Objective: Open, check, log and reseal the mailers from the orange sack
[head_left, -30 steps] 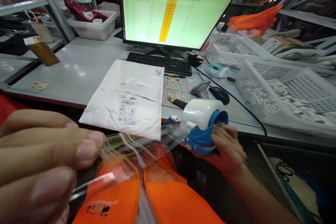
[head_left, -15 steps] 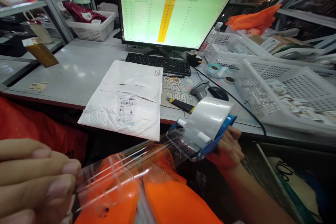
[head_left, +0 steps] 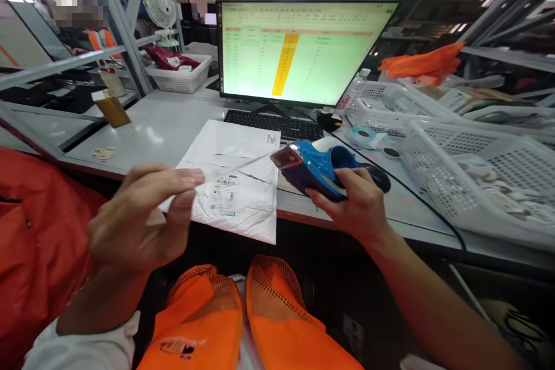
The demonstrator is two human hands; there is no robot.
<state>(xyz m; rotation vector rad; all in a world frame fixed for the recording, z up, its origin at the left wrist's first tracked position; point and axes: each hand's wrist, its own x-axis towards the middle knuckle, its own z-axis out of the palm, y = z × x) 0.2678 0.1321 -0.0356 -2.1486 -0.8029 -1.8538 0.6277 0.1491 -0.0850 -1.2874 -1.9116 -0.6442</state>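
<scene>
My right hand (head_left: 358, 199) is wrapped round a blue tape dispenser (head_left: 314, 167). A strip of clear packing tape (head_left: 240, 166) stretches from the dispenser to my left hand (head_left: 150, 214), whose fingers and thumb pinch its free end. Beneath the strip lies a white mailing bag (head_left: 243, 144) with a printed label (head_left: 224, 195). A slit with dark edges runs across the bag, and its near end hangs over the table's front edge. The tape is held above the bag, seen nearly edge-on; whether it touches anywhere I cannot tell.
A monitor (head_left: 299, 52) and a black keyboard (head_left: 273, 122) stand behind the bag. To the right are a mouse (head_left: 378, 178), a roll of pale blue tape (head_left: 363, 134) and white baskets (head_left: 433, 156). A small box (head_left: 111, 108) sits at left. A person is in the left background.
Both hands have moved up and forward, bringing the tape strip from over my lap to above the bag. The dispenser has turned in my right hand, and the camera view has tilted up.
</scene>
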